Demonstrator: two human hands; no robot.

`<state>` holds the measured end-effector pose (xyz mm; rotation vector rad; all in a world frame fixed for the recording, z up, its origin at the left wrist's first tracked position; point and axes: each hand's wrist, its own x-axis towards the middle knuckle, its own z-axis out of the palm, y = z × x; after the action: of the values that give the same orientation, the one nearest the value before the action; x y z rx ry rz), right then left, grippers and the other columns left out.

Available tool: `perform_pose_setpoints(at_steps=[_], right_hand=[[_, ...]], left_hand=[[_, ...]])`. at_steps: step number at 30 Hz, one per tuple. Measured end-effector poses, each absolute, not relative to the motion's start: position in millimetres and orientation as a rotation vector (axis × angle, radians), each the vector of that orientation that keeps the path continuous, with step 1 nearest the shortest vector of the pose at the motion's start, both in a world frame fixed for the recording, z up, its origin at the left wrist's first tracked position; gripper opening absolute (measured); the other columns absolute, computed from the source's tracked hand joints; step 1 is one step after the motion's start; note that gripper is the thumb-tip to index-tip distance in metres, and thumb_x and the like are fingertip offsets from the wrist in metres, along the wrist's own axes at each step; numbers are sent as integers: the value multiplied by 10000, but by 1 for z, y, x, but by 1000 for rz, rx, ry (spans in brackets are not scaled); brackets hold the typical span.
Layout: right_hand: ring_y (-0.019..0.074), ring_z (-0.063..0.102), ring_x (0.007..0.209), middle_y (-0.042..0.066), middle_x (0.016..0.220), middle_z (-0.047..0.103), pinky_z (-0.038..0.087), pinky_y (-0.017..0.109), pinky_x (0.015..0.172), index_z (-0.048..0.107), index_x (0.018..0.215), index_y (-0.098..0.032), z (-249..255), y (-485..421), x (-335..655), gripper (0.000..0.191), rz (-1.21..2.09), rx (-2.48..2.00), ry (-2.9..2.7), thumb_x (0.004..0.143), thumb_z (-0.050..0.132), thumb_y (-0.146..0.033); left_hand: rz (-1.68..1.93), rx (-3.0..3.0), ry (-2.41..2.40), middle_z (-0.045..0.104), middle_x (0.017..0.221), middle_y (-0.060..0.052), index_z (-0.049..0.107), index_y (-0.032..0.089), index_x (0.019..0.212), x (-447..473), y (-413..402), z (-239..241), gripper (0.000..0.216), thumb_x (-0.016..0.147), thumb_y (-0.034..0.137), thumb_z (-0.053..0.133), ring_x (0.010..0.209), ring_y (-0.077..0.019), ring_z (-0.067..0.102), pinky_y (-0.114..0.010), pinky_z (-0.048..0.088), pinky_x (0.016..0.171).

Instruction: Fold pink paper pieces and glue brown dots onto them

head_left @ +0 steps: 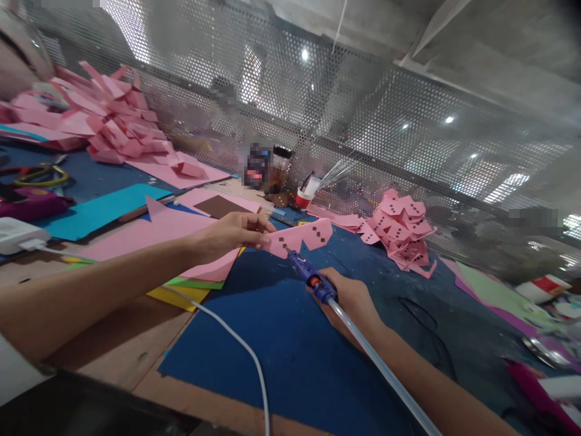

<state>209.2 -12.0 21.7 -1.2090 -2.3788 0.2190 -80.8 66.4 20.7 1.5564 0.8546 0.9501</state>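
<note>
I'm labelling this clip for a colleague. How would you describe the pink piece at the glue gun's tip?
On the table, find the dark blue sheet. Over its far edge the left hand pinches one pink zigzag-edged piece with small dark squares. Unlike the pink heap beyond, it is single, lifted, and met by the purple glue gun in the right hand.

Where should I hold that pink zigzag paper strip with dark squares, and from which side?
Pinch the pink zigzag paper strip at its left end, from the left, as the left hand does. It is thin and flat, and the purple glue gun in the right hand touches its lower edge just right of there.
</note>
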Motion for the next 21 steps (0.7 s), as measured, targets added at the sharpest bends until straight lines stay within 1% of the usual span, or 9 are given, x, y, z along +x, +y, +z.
perform_pose_setpoints(at_steps=[9,21], right_hand=[[169,655,665,5,812,711,400,224,606,603,1054,-219,20,-13,210,191,197,-1229,-2379,864,612,-229],[150,627,618,-27,752,680,356,220,579,594,1000,-245,6,-8,214,136,122,-1205,-2335,869,622,-271]], left_hand=[[982,1491,888,676,811,-25,702,148,951,-83,68,23,233,746,230,777,733,-122,586,-265,450,699],[992,1458,895,664,797,1,706,181,943,-83,70,21,228,738,236,789,720,-100,572,-227,431,664]])
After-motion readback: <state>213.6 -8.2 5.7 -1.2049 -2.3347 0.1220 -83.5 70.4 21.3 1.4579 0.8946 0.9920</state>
